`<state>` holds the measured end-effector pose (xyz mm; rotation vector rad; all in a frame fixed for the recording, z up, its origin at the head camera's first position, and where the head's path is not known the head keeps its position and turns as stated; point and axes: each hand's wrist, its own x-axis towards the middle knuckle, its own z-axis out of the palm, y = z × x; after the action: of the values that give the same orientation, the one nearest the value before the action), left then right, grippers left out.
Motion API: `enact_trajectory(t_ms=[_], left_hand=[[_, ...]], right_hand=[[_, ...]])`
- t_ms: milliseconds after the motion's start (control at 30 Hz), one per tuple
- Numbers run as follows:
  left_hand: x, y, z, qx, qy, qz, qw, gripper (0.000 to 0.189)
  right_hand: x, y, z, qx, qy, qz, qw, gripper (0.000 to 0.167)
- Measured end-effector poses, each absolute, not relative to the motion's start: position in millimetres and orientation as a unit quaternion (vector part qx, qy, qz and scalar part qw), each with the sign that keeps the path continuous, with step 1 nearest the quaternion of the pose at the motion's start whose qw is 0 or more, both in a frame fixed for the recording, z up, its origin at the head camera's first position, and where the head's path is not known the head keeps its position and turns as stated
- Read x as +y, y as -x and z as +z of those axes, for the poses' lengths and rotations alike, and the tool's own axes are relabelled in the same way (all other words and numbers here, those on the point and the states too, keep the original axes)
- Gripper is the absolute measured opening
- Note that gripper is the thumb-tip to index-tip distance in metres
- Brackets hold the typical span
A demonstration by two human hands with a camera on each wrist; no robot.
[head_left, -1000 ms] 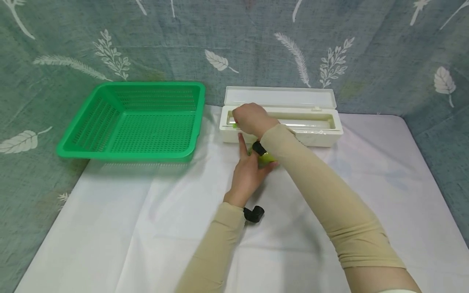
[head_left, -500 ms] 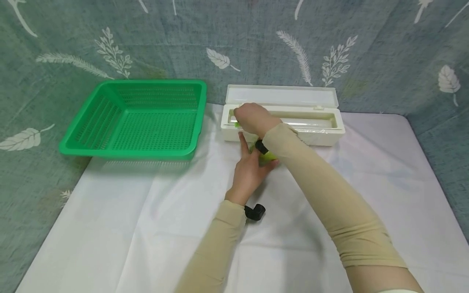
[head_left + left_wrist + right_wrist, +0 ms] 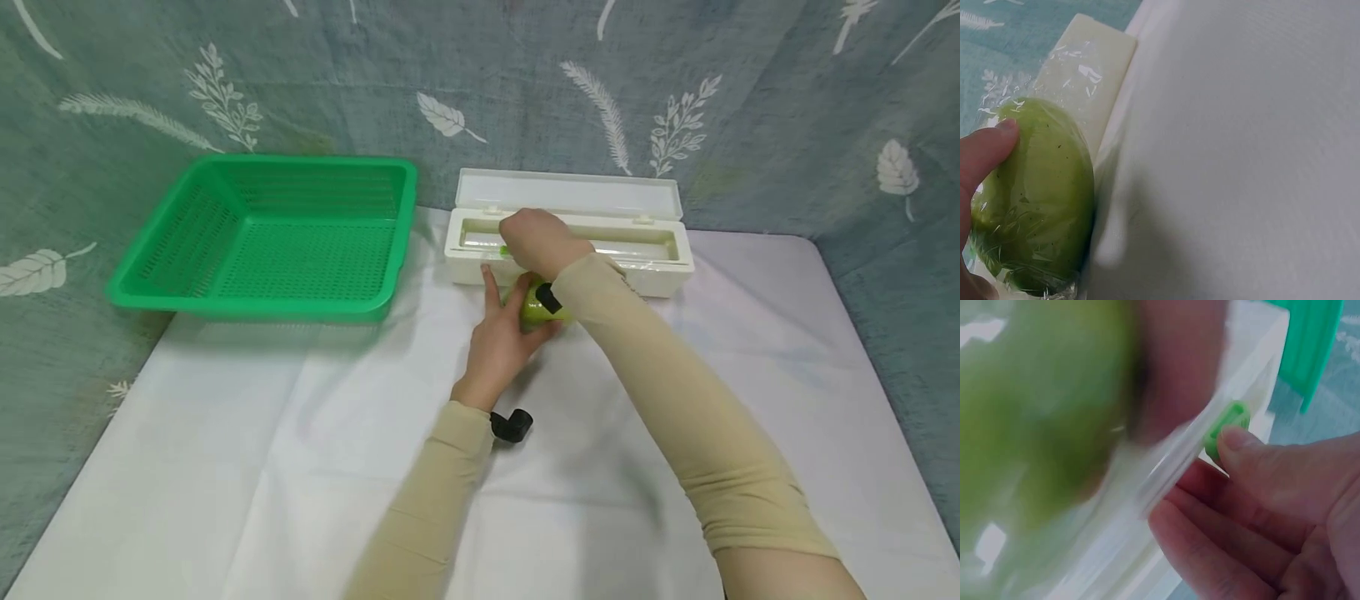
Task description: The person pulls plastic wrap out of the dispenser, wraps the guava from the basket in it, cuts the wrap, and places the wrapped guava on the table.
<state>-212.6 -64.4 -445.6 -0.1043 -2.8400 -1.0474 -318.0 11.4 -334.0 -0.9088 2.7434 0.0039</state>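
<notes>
A green mango [image 3: 1041,194] lies under clear cling film [image 3: 1088,75], against the front of a white cling film dispenser [image 3: 656,283]. My left hand [image 3: 497,346] holds the mango, thumb pressed on its wrapped side; its index finger reaches out to the dispenser's front. At the dispenser's front rail, my right hand [image 3: 542,240] pinches a small green slide cutter [image 3: 1235,411] between thumb and finger. The other fingers of that hand sit below the rail. In the right wrist view the mango is blurred, and the right forearm partly covers it in the head view.
The dispenser's lid [image 3: 570,193] stands raised at the back, by the patterned cloth wall [image 3: 510,83]. A green plastic basket [image 3: 262,310] stands at the back left. White cloth [image 3: 337,483] covers the table.
My right hand has slid the green cutter to the right along the dispenser's rail. My left hand stays on the mango, and the head view has shifted slightly.
</notes>
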Motion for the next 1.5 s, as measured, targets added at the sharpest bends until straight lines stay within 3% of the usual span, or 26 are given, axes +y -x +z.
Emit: enact_trajectory(t_ms=[633,1500], left_hand=[[-74.1,214.3,-447.0,-0.941,0.004,-0.331,0.065,0.080],[-57.7,213.2,-444.9,-0.940,0.027,-0.333,0.066,0.080]], right_hand=[[50.9,323.7,-340.1,0.947,0.303,-0.023,0.101,0.010],[99.9,316.9,-340.2,0.955,0.269,-0.041,0.120,0.015]])
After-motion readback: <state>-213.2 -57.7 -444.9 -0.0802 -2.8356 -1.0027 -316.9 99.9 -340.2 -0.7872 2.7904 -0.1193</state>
